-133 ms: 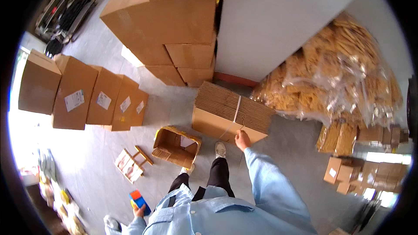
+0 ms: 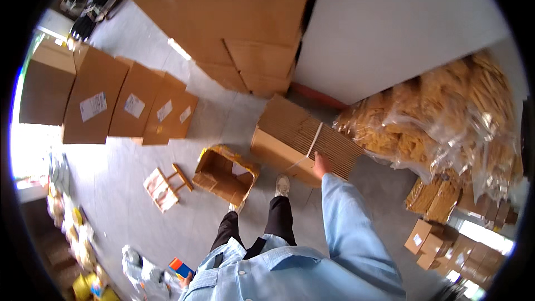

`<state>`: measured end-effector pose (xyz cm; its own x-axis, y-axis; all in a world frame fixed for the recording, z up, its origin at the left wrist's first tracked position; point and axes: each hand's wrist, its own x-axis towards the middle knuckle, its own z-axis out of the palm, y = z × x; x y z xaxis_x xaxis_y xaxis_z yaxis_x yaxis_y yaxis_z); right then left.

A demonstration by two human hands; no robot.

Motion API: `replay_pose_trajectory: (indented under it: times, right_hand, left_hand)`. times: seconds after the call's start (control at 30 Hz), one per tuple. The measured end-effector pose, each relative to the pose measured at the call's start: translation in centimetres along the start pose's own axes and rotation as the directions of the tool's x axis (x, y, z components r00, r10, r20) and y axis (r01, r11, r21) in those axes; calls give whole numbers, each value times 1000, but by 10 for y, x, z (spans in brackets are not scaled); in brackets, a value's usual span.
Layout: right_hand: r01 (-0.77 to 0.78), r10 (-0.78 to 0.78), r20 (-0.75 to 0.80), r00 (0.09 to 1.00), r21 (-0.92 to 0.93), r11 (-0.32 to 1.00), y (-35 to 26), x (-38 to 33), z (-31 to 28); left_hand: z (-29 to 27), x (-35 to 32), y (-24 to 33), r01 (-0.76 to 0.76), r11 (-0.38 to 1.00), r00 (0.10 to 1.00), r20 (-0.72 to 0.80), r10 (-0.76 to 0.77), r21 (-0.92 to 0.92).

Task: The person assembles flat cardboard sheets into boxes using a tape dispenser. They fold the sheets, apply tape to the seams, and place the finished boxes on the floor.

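A bundle of flattened cartons point(image 2: 298, 128), its corrugated edges facing up, lies on the floor in front of me with a white strap point(image 2: 315, 139) around it. My right hand point(image 2: 320, 166) is closed at the bundle's near upper edge, right beside the strap. Which part the fingers grip is not clear. At the lower left, my left hand point(image 2: 186, 281) holds a blue and orange tape dispenser point(image 2: 180, 268) beside my hip, partly hidden by my shirt. An open carton point(image 2: 228, 181) with yellow tape along its rim stands left of the bundle.
A small wooden stool point(image 2: 163, 187) is left of the open carton. Labelled cartons point(image 2: 134, 103) line the left; large cartons point(image 2: 239, 22) are stacked ahead. Plastic-wrapped brown bundles point(image 2: 434, 111) are heaped at right, with smaller boxes point(image 2: 426, 239) below. Plastic bags point(image 2: 142, 270) lie lower left.
My view has shifted and turned slightly. The left hand with the tape dispenser appears lower and closer to my body. My right hand remains at the bundle, appearing a little higher.
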<state>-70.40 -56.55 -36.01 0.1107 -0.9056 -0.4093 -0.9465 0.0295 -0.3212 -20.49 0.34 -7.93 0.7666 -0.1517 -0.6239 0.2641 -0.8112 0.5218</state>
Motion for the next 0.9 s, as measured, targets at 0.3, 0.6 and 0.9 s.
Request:
replay_pose_trajectory:
  times: [0.3, 0.6, 0.9]
  right_hand:
    - [562, -481, 290, 827, -434, 704, 67, 106, 3]
    - [616, -307, 536, 786, -639, 461, 52, 128, 11]
    - [583, -197, 634, 748, -484, 653, 40, 93, 12]
  left_hand:
    - [104, -91, -116, 399, 799, 917, -200, -346, 449]
    - [128, -124, -181, 442, 782, 897, -226, -380, 439]
    - [191, -187, -84, 570, 808, 796, -343, -499, 149]
